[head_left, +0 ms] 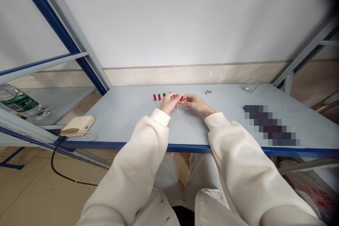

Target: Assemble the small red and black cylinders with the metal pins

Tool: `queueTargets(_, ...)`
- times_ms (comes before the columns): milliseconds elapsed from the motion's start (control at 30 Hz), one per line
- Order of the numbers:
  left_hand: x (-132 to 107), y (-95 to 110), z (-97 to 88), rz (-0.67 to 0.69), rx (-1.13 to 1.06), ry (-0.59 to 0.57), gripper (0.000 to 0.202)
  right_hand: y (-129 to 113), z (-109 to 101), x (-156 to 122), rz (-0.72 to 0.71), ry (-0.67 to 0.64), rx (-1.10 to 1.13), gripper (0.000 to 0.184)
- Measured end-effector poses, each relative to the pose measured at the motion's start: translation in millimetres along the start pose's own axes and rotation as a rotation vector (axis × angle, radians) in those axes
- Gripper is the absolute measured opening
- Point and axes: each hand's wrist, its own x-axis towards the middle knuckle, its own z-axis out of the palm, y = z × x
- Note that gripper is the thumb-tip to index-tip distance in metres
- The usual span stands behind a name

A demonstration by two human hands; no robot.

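Red cylinder (pixel 181 99) is pinched in the left grip (pixel 169 102), over the counter (pixel 119 113); right grip (pixel 195 103) is held narrow at its right side, can't tell if closed on it. Two more red cylinders (pixel 155 97) and a black cylinder (pixel 164 95) are lined up left; silver pieces (pixel 208 92) are seen right.

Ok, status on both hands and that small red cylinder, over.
Left hand, right hand: fingertips meeting at small red cylinder. Cylinder: partly hidden between them. Small silvery pieces: off right, not in the way.
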Motion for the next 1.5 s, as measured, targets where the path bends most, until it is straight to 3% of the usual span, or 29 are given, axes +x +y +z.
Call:
queueTargets(233, 1.6, -2.8, -0.7, -0.022, 0.096, -0.014, 0.013, 8.2, 1.0, 4.2, -0.041, 0.035, -0.137, 0.035)
queueTargets(400, 3.4, -14.1, -0.8, 0.219, 0.535, 0.058, 0.011, 12.9, -6.9, 8.5, -0.053, 0.277, -0.396, 0.025)
queueTargets(533, 2.1, -21.2, -0.7, 0.354, 0.755, -0.066, 0.015, 18.6, -17.3, 15.2, 0.009, 0.423, -0.463, 0.019)
queueTargets(967, -3.3, -20.7, 2.1, 0.318, 0.889, -0.199, 0.019, 40.9, -51.9, 54.7, 0.158, 0.461, -0.708, 0.013)
queueTargets(1500, -7.9, -17.2, 4.0, 0.327, 0.937, -0.241, 0.021, 49.9, -56.3, 61.4, 0.159, 0.489, -0.753, 0.01)
